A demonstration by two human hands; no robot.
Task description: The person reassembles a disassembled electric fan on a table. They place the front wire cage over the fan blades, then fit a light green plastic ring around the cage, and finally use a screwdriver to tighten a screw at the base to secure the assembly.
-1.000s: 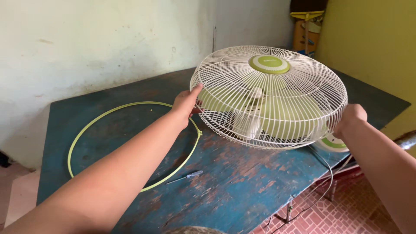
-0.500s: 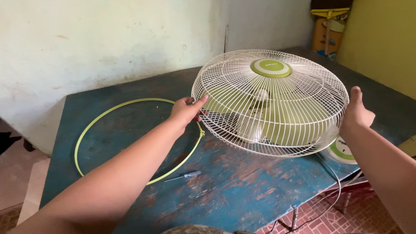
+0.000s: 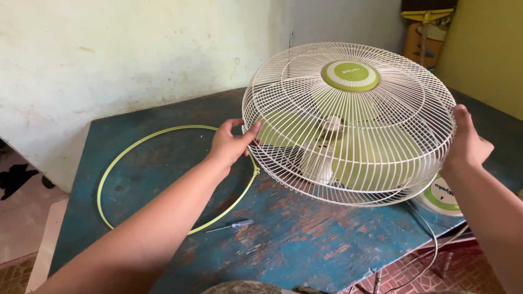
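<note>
On the counter: a worn blue counter (image 3: 305,245) with patches of rusty brown carries everything in view.
Fan cage: a round white wire fan cage (image 3: 348,122) with a green and white hub cap is held tilted above the counter's right half, between the two hands; pale green blades and a white motor housing show through the wires.
Left hand: the left hand (image 3: 231,144) is curled around the cage's left rim, thumb over the wires, fingers below, gripping it.
Right hand: the right hand (image 3: 468,144) presses against the cage's right rim, thumb on top; its fingers are hidden behind the cage, so how far they wrap cannot be told, though the hand clearly holds the rim.
Ring: a thin yellow-green ring (image 3: 117,163) lies flat on the counter's left half, its right arc passing under the left wrist.
Screwdriver: a small screwdriver (image 3: 231,225) with a clear handle lies just outside the ring's near edge.
Base: a round white and green fan base (image 3: 444,197) sits under the cage's right side, near the counter's edge.
Cord: a white cord (image 3: 430,234) hangs off the near edge by the base.
</note>
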